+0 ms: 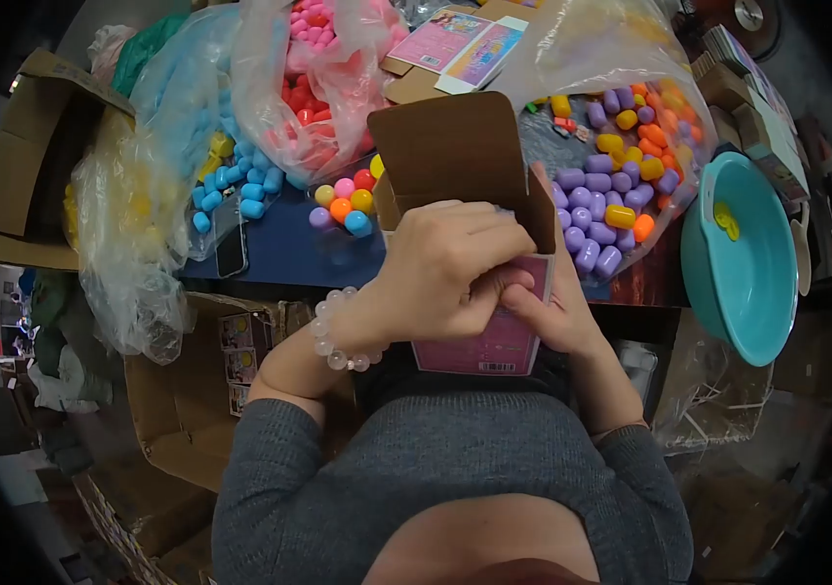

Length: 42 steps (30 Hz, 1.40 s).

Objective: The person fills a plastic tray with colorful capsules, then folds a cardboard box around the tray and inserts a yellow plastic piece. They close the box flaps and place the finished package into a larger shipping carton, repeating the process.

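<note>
At the near edge of the worktop, both hands, left hand and right hand, clasp an open pink box, fingers curled tight around it

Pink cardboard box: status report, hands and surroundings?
Left hand and right hand both grip the pink cardboard box, brown flap open. Loose coloured plastic capsules lie just behind; nothing blocks the hands.

Beyond the left hand, loose capsules and a phone are occupying the blue tabletop, leaving a narrow bare strip. Right of the right hand, a bag of purple capsules and a teal bowl are blocking passage.
</note>
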### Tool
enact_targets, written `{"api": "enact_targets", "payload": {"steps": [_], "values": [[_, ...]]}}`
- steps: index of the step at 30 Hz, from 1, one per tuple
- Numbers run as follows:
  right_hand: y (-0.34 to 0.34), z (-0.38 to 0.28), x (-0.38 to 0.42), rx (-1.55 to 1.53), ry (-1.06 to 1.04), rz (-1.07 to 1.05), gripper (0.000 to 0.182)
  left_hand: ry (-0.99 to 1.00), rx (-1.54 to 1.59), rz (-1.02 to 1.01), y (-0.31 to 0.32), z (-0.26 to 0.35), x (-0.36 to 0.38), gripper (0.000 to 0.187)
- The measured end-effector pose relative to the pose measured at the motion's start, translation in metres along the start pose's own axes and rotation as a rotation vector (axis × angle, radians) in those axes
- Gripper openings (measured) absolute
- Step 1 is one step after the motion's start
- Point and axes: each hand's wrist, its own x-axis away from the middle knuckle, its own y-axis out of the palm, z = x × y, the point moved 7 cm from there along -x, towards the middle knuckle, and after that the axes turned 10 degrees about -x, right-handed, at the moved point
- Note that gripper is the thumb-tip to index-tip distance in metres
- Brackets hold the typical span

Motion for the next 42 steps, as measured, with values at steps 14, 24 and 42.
{"api": "enact_targets", "payload": {"steps": [14,24,42], "values": [[-0.107,0.070,0.079,-0.135,-0.075,0.559,0.019,-0.093,0.548,0.084,0.143,-0.063,0.033,0.026],[-0.106,0.062,0.079,-0.150,-0.138,0.488,0.030,-0.342,0.900,0.129,0.141,-0.056,0.015,0.034],[-0.106,0.057,0.100,0.054,-0.198,0.361,0.019,-0.156,0.501,0.133,0.130,-0.036,0.009,0.021]]}}
